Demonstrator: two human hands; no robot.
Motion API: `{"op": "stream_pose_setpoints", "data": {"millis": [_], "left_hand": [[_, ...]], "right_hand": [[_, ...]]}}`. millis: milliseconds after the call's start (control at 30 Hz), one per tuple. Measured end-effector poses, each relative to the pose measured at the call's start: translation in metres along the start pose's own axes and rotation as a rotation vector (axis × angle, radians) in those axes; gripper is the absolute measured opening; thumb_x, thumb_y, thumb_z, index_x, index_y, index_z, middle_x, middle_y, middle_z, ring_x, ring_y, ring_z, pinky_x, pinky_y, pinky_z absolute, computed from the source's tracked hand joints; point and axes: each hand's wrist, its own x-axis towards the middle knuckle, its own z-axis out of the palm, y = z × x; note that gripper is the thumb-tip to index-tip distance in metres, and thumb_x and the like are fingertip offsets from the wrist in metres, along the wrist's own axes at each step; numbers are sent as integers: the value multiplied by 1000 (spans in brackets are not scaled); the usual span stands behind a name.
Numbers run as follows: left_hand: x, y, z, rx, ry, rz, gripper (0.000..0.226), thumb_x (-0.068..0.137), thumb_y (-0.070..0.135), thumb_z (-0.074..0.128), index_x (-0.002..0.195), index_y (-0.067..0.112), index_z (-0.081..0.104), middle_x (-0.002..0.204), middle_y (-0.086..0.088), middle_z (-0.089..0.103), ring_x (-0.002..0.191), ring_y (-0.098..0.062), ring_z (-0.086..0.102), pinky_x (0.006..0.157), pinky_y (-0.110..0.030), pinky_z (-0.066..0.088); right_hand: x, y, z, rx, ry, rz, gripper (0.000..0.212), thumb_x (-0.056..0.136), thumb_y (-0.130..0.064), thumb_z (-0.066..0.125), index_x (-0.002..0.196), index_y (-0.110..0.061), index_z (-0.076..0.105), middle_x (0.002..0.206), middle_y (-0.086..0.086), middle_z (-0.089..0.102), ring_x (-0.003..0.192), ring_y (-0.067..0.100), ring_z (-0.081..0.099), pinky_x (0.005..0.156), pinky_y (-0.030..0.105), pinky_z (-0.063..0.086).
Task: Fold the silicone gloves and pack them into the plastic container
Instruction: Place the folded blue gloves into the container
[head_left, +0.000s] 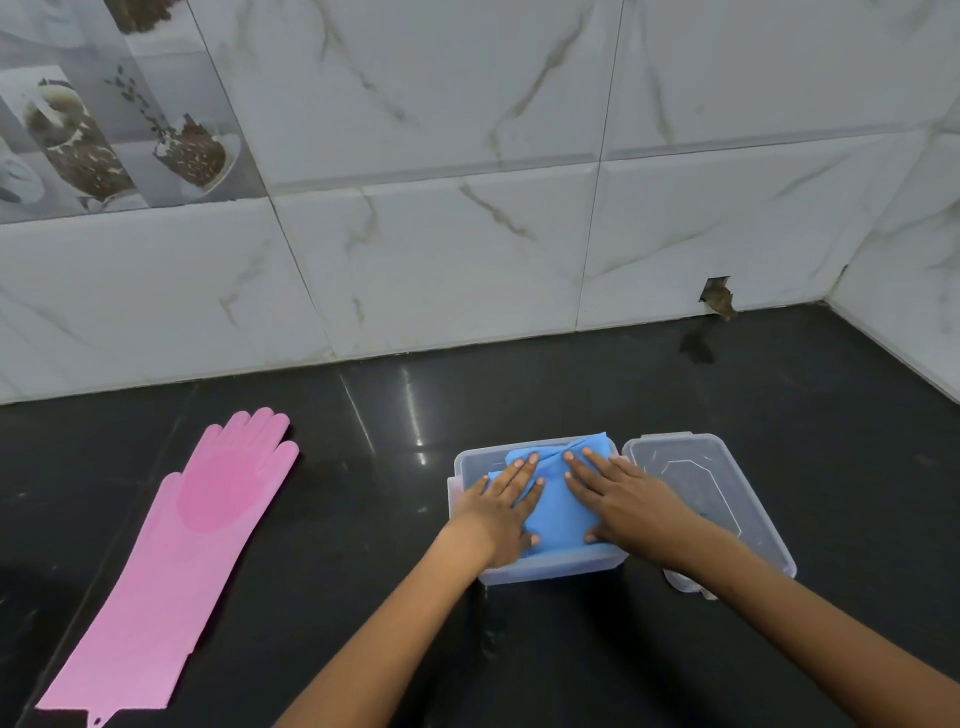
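Both hands press flat, fingers straight, on the folded blue glove inside the clear box: left hand on its left part, right hand on its right. The lid lies just right of the right hand. The pink glove lies unfolded well left of the left hand, on the black counter.

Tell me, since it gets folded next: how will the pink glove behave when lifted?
The pink glove lies flat and thin on the counter, so it will probably droop from wherever it is held. The blue glove needs both hands pressing it down, so folds may spring back.
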Motion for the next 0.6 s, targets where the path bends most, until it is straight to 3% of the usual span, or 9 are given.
{"op": "stream_pose_setpoints", "data": {"millis": [400,600], "left_hand": [[27,0,-7,91,-215,33,75,99,44,35,149,21,-15,155,1,-29,146,-17,-19,121,-41,3],[37,-2,-8,94,-239,37,72,100,42,33,150,21,-15,156,2,-27,146,-16,-17,121,-42,4]], "right_hand": [[33,1,-8,-80,-357,-22,71,97,-43,38,150,-13,2,159,9,-9,146,27,-8,119,41,0],[49,7,-1,-145,-406,-25,66,98,-36,39,150,-12,5,159,10,-8,147,28,-6,118,42,0]]}}
